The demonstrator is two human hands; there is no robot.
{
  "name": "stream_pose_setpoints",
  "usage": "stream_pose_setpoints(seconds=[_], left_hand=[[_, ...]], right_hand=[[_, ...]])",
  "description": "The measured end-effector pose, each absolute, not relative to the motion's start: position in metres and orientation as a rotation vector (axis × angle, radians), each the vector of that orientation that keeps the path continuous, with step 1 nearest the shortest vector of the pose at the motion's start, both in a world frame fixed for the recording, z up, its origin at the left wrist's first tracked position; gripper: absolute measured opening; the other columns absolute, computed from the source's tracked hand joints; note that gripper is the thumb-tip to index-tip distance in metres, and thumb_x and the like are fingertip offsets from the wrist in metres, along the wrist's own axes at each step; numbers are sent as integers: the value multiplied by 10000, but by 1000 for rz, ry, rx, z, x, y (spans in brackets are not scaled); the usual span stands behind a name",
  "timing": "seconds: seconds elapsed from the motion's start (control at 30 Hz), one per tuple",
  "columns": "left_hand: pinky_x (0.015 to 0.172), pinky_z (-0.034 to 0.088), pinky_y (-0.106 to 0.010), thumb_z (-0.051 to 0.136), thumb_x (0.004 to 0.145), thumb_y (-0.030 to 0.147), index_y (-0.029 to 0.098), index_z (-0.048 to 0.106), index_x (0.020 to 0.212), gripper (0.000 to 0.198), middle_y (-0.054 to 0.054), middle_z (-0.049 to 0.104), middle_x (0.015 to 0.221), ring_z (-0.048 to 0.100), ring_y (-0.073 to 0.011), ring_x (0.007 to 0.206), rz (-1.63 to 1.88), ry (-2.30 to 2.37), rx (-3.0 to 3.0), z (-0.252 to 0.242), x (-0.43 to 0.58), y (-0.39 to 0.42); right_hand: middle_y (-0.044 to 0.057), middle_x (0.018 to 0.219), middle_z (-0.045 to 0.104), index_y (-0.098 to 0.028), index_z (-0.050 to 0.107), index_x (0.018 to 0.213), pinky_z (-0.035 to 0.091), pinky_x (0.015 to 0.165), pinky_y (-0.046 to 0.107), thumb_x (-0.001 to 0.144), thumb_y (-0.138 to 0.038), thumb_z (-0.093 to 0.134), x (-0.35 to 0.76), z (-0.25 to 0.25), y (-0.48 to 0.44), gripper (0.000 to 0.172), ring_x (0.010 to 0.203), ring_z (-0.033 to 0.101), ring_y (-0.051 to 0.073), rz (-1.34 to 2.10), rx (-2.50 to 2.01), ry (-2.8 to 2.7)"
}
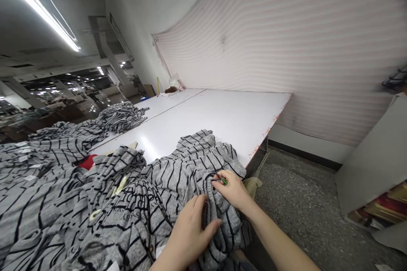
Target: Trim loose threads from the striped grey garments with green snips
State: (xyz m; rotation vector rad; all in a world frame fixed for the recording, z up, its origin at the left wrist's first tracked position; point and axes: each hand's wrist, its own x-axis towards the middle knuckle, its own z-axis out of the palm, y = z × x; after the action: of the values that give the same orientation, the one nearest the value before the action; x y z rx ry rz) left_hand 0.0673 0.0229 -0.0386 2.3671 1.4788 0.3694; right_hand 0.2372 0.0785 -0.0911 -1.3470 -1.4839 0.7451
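A grey knit garment with black stripes [178, 173] lies bunched at the table's near edge. My left hand [190, 228] is closed on a fold of it, thumb on one side and fingers on the other. My right hand [233, 190] pinches a small green-handled tool [223, 180] with a dark, thin end, right at the garment's ribbed edge [208, 184]. The tool's exact kind is too small to make out. Black lettering [135, 203] shows on the grey striped cloth left of my hands.
More striped garments [38, 194] are heaped along the left, with white tags and a red piece [87, 162] among them. The white table [203, 114] stretches back to a pink-striped curtain [280, 42]. Beyond its right edge are the speckled floor [292, 194] and a grey cabinet [375, 169].
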Motion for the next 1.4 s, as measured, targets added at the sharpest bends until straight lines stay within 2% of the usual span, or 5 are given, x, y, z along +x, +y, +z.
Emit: stream_pose_setpoints(seconds=[0.37,0.5,0.83,1.2,1.4], left_hand=[[563,397,-248,458,833,273,216,462,800,66,33,529,639,538,-163,603,575,1688,2090,-51,68,57],[671,456,-279,400,873,279,212,429,781,117,-12,516,798,543,-173,751,780,1716,2083,-48,56,44],[820,470,-349,407,804,55,180,515,1040,288,-88,569,969,560,-221,924,1158,1634,2589,-56,44,23],[681,409,-212,619,767,188,208,517,952,212,10,577,818,512,-126,733,1256,1101,985,-43,50,7],[765,413,-210,660,753,105,207,485,942,277,9,629,836,555,-107,791,1273,888,729,-44,54,4]], right_hand=[[35,897,580,-190,544,851,441,779,270,860,-257,488,229,-88,52,88,862,565,167,683,-1178,-1578],[58,1063,575,-203,503,939,438,786,289,787,-268,602,220,-82,41,192,967,564,204,601,-1258,-1605],[28,837,572,-200,474,875,414,668,246,725,-80,450,207,-81,25,194,734,555,157,413,-1185,-1703],[21,904,573,-216,563,916,432,676,247,847,-211,545,213,-55,0,71,776,567,157,699,-1133,-1827],[53,1027,582,-237,584,1115,447,758,297,888,-244,511,215,-50,1,239,880,580,192,610,-1157,-1898]])
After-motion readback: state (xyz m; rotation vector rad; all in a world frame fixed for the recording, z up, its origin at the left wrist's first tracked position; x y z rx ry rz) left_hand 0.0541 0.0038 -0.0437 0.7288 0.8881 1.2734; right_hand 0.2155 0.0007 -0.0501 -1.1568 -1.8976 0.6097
